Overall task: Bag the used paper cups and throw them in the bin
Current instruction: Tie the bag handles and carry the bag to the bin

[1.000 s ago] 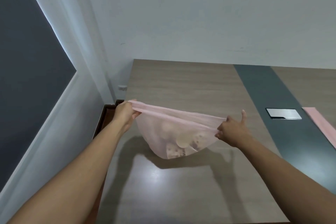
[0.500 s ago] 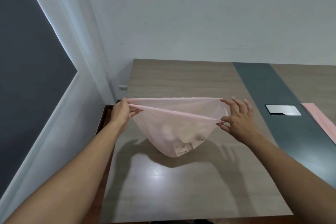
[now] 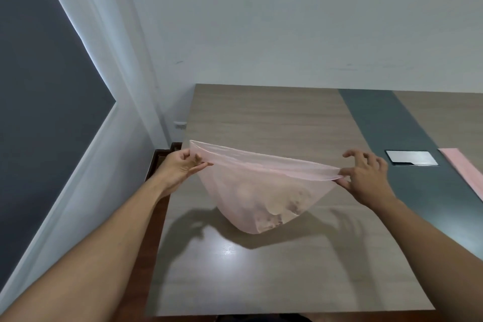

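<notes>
A thin pink plastic bag (image 3: 264, 191) hangs just above the wooden table (image 3: 274, 117), stretched wide between my hands. Crumpled paper cups (image 3: 274, 210) show dimly through its lower part. My left hand (image 3: 180, 168) pinches the bag's left rim corner near the table's left edge. My right hand (image 3: 366, 175) pinches the right rim corner between thumb and forefinger, its other fingers spread and raised. The rim is pulled taut into a nearly flat line. No bin is in view.
A dark grey strip (image 3: 407, 154) runs down the table with a silver cover plate (image 3: 411, 157) set in it. A folded pink bag (image 3: 465, 172) lies at the right edge. A white wall stands behind, a dark panel (image 3: 39, 86) at left.
The bag's mouth, open half a second ago, is now pulled flat and taut. My right hand shifted from a thumb-up grip to a pinch with spread fingers.
</notes>
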Motion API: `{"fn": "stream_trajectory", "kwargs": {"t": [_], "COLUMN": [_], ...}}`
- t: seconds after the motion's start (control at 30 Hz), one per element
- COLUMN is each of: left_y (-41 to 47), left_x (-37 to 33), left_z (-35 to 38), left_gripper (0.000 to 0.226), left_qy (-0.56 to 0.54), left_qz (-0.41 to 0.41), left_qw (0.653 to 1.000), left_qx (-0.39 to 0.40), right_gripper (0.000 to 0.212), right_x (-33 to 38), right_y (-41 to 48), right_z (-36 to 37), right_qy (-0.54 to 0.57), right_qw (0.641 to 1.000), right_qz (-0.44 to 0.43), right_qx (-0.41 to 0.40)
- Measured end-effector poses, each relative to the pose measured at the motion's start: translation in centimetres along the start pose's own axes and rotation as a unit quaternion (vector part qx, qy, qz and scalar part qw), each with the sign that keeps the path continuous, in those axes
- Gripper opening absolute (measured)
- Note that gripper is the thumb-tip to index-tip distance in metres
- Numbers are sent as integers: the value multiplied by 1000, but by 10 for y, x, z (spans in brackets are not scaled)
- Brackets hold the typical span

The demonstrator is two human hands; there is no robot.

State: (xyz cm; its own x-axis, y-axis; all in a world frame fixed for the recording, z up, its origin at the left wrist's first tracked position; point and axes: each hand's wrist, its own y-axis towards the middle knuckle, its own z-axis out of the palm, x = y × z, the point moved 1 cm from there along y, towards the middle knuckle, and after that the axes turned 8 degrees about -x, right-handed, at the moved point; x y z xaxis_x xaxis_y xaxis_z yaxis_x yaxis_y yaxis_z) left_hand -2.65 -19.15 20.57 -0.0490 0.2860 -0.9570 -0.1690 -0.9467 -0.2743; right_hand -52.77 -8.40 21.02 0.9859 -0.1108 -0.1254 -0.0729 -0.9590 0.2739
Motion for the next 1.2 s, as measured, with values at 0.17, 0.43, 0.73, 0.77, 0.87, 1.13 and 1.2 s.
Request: {"fn": "stream_trajectory", "kwargs": {"t": [0.17,0.43,0.73,0.77,0.87,1.13,1.2], "left_y": [1,9,12,11,14,-5,-7], "left_x": [1,-4,-16,-19,-24,-34,-32], "left_z": [7,29,71,76,90,131,141], "left_gripper": [32,21,42,46,46,79,98], "left_qy": [89,125,-245,-225,-146,387,415], "left_qz": [5,56,-24,-22,-9,134,128], "left_qw": [996,977,968,973,989,901,892], "left_qx": [7,-163,-56,-35,13,144,127], "right_gripper": [33,22,34,35,33,19,23], "right_x": [-15,-9,26,29,39,78,87], "right_y": [-4,7,23,25,35,54,55], "right_z": [4,-13,-22,-21,-25,-47,-54], "right_qy": [11,283,572,600,657,709,696], "right_qw": [999,949,773,748,688,646,677], "right_qz": [37,132,264,273,295,259,203], "right_qx": [17,49,76,81,89,114,132]}}
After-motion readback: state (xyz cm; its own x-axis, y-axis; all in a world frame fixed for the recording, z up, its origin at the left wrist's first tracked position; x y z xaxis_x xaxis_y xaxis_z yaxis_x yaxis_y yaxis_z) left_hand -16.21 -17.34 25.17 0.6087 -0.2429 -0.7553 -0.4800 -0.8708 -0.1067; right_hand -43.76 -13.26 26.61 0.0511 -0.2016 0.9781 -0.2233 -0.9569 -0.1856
